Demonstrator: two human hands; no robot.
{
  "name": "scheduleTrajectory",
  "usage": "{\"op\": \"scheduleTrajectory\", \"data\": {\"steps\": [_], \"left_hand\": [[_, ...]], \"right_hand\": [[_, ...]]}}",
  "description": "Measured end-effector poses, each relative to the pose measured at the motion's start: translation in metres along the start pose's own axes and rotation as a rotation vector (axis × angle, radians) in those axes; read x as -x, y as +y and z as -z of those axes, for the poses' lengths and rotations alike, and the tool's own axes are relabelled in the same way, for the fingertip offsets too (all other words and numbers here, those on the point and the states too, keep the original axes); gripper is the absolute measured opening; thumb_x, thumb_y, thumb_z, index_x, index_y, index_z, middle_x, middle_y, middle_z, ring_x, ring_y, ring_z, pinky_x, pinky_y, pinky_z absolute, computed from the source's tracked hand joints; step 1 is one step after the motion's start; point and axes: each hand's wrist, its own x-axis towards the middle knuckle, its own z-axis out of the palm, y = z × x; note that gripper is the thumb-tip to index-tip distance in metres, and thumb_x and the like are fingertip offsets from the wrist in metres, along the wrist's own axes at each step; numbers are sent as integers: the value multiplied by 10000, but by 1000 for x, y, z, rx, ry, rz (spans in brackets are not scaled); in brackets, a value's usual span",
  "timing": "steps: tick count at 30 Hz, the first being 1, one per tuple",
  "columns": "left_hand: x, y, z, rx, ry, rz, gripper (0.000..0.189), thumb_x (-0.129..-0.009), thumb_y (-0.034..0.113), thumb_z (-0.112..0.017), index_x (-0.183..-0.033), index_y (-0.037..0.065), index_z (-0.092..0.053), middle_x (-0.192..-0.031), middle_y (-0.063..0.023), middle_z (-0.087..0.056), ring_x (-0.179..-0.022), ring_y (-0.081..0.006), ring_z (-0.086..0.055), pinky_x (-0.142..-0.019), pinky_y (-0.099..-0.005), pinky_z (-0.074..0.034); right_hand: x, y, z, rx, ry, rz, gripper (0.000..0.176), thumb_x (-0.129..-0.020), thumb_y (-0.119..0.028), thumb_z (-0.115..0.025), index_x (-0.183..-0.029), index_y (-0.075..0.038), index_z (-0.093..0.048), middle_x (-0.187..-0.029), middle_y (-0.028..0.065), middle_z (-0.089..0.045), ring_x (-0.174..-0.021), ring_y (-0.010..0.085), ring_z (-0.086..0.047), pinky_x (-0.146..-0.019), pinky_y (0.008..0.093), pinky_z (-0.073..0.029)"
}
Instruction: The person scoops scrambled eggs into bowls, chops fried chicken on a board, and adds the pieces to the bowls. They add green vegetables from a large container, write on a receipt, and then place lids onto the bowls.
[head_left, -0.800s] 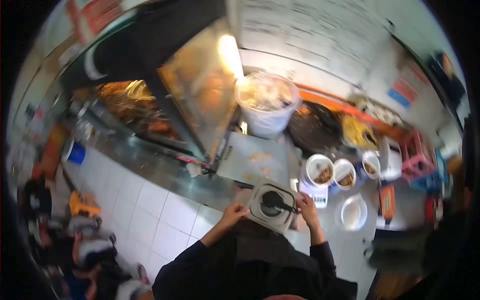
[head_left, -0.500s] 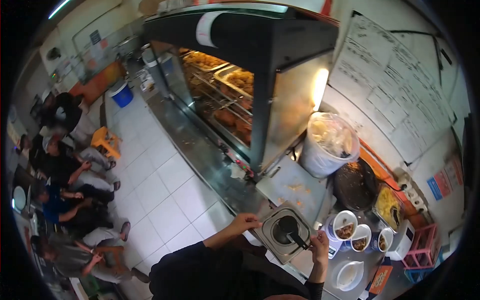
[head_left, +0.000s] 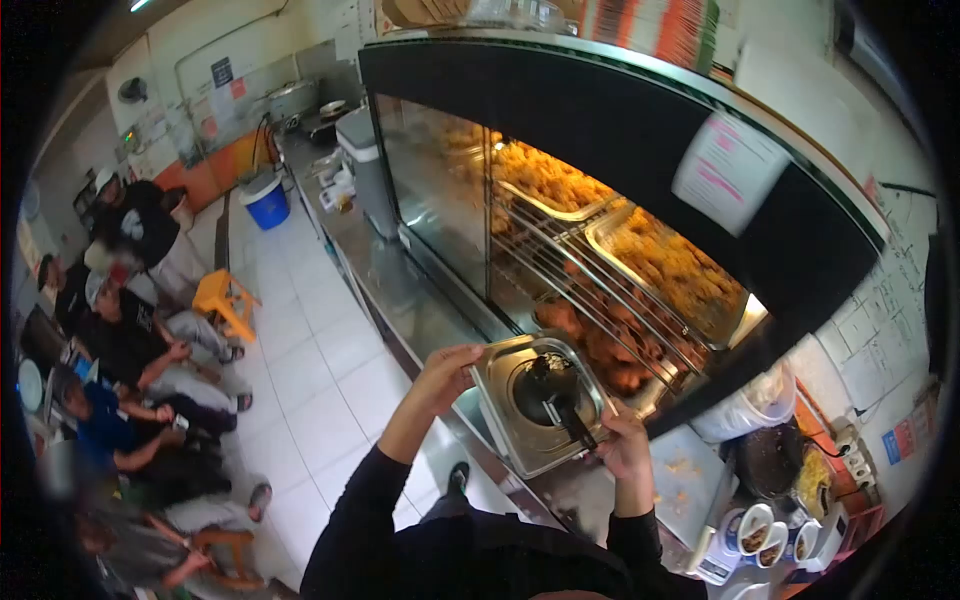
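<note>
Both hands hold up a square stainless steel pan before the open front of a lit food warmer. My left hand grips the pan's left rim, fingers closed. On the opposite side, my right hand is closed on the rim, close to the handle of a black ladle. The ladle rests inside the pan, its handle leaning over the near right edge. Inside the warmer, trays of fried food sit on a wire rack, with browned pieces below.
A steel counter runs along the warmer. To the right are a cutting board, a dark pan, a plastic bucket and several food cups. People sit along the left wall by an orange stool; a blue bucket stands farther back.
My hands have carried the pan with its ladle up and closer to the warmer. The view has turned left, so more of the warmer's front and trays shows.
</note>
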Motion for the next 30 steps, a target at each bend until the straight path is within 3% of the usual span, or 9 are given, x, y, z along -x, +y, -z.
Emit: {"op": "scheduleTrajectory", "data": {"steps": [3,7,13,18,22,25,26,29,30], "left_hand": [[-50,30,34,58,-66,-26,317,-882,176,-601,-1130,-20,-575,-1030,-49,-623,-924,-127,-582,-814,-280,-459],[-98,58,43,38,-126,-177,429,-858,96,-614,-1250,-27,-492,-1129,-85,-601,-1020,-162,-569,-862,-285,-457],[-106,46,31,-123,-154,-379,649,-797,-21,-655,-1373,-2,-356,-1338,-97,-463,-1197,-171,-459,-958,-318,-413],[-107,39,21,-280,-370,-493,995,-694,112,-799,-1442,-4,-152,-1450,-134,-290,-1333,-218,-295,-1064,-365,-272],[-128,33,21,-468,-395,-556,1091,-662,153,-827,-1441,-23,-83,-1475,-191,-194,-1323,-226,-306,-1052,-336,-301],[-138,35,23,-511,-305,-595,1100,-661,142,-824,-1439,-29,-66,-1450,-196,-256,-1279,-225,-373,-1025,-334,-349],[-134,41,20,-456,-269,-622,1000,-667,114,-813,-1429,-21,-180,-1402,-193,-343,-1202,-231,-466,-979,-328,-406],[-136,37,26,-699,-65,-764,848,-679,90,-796,-1379,-17,-330,-1337,-167,-416,-1155,-230,-502,-944,-349,-446],[-133,40,19,-622,5,-821,717,-681,74,-782,-1307,-13,-446,-1180,-139,-495,-1030,-211,-557,-864,-331,-498]], "right_hand": [[-57,-4,-31,-85,22,82,260,-834,-69,-562,-1087,-30,-515,-846,23,-603,-543,80,-547,-368,181,-410],[-105,-24,-61,35,17,199,241,-853,-85,-568,-1077,-21,-506,-773,-3,-575,-598,61,-556,-419,187,-494],[-138,-43,-80,-1,280,296,242,-841,-65,-582,-1076,-41,-529,-820,-2,-587,-694,70,-588,-402,187,-473],[-136,-43,-94,-32,395,411,301,-838,-37,-546,-1137,-68,-525,-979,29,-607,-752,107,-601,-424,202,-446],[-136,-35,-99,22,444,494,302,-846,-50,-531,-1147,-44,-510,-991,50,-605,-801,147,-612,-499,233,-485],[-148,-26,-108,20,371,493,292,-850,-58,-540,-1139,-32,-513,-986,57,-612,-805,150,-615,-516,243,-493],[-154,-23,-113,21,344,512,270,-859,-67,-542,-1124,-21,-518,-976,66,-618,-798,155,-618,-526,256,-503],[-169,-22,-115,-21,306,528,228,-881,-79,-524,-1097,-9,-517,-966,69,-617,-774,165,-618,-535,269,-516],[-174,-23,-116,-22,307,548,220,-884,-81,-523,-1094,-13,-517,-957,67,-614,-769,166,-615,-535,268,-517]]}}
